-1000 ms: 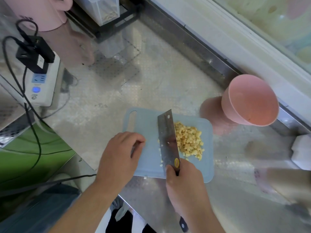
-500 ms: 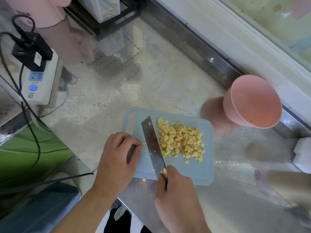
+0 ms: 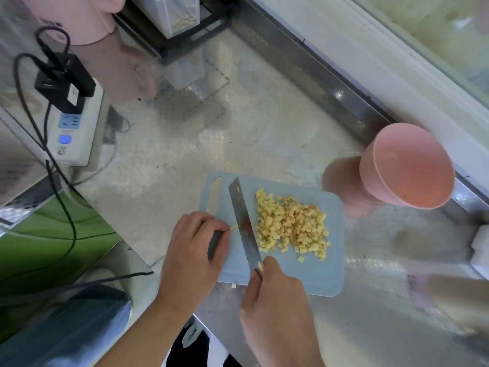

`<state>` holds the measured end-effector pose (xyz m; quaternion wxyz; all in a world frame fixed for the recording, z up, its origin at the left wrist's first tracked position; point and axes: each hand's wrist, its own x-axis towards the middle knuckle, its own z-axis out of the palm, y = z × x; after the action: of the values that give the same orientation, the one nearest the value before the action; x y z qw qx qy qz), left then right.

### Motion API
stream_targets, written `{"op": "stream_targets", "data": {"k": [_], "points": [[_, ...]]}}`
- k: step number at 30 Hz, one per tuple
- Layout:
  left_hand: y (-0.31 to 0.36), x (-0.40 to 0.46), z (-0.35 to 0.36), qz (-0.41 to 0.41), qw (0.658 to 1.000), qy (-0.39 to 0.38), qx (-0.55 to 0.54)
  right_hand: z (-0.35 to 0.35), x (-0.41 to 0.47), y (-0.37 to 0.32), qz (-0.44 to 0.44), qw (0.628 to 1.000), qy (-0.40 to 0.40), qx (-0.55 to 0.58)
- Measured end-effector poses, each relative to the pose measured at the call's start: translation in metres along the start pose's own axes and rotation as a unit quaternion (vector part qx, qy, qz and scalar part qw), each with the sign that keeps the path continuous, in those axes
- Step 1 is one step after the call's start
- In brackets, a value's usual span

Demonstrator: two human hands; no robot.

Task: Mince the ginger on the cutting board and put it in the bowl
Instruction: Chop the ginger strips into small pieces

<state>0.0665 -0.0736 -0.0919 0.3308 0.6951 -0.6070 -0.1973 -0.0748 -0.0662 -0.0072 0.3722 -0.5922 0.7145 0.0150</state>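
A pale blue cutting board [image 3: 312, 276] lies on the steel counter. A heap of diced ginger [image 3: 289, 225] covers its middle and right part. My right hand [image 3: 275, 308] grips the handle of a cleaver [image 3: 244, 225], whose blade stands on edge just left of the heap. My left hand [image 3: 193, 250] rests curled on the board's left edge, its fingertips pinching a thin ginger sliver [image 3: 234, 228] that touches the blade. An empty pink bowl [image 3: 407, 165] stands off the board's far right corner.
A white power strip [image 3: 75, 128] with a black plug and cables lies at the left. A pink appliance [image 3: 76, 19] and a clear container [image 3: 174, 14] stand at the back. A raised ledge [image 3: 344, 75] runs behind the bowl. A white object [image 3: 480, 250] sits at the right edge.
The cleaver has swung from lying over the ginger heap to standing at its left side. The heap now shows spread out to the right of the blade. My left hand stays on the board.
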Motion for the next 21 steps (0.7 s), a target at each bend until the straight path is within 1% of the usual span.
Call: {"op": "stream_targets", "data": {"k": [4,10,17,21], "points": [[0.0007,0.0,-0.0004,-0.002,1.0,0.001,-0.005,0.0018,-0.0014,-0.0035,0.02,0.999,-0.025,-0.016],[0.0017,-0.0018,-0.0021,-0.014,1.0,0.009,-0.001,-0.0018,-0.0014,-0.0079,0.031,0.999,-0.041,-0.017],[-0.0001,-0.0013,0.0008,0.014,1.0,0.015,0.013,-0.0005,0.0007,-0.0051,0.035,0.999,-0.017,-0.008],[-0.0012,-0.0015,0.0009,0.013,1.0,0.012,0.013,-0.003,0.0011,-0.0032,0.028,1.0,-0.008,-0.01]]}}
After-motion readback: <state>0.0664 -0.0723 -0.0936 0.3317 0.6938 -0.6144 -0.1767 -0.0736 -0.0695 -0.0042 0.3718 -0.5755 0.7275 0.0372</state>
